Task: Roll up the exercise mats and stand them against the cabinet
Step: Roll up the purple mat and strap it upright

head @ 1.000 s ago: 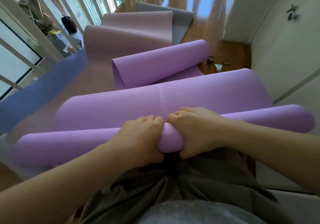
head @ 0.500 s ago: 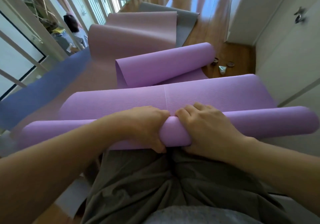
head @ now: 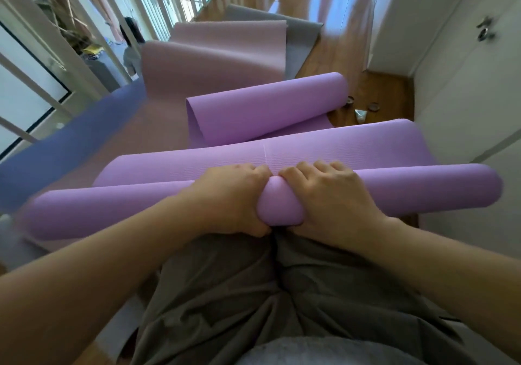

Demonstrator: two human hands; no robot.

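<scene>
Left hand [head: 228,198], right hand [head: 329,198] side by side, gripping rolled end of purple mat [head: 423,192]; pink mat [head: 214,51] beyond.

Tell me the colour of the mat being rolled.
The mat is light purple; head view.

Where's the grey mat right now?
In the head view, the grey mat lies on the wooden floor, far end, right of centre, partly under the pink mat.

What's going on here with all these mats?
A person is rolling up a purple mat: left hand and right hand grip the rolled part side by side at its middle. More purple mat lies ahead, loosely curled. A pink mat, grey mat and blue mat lie flat beyond.
</scene>
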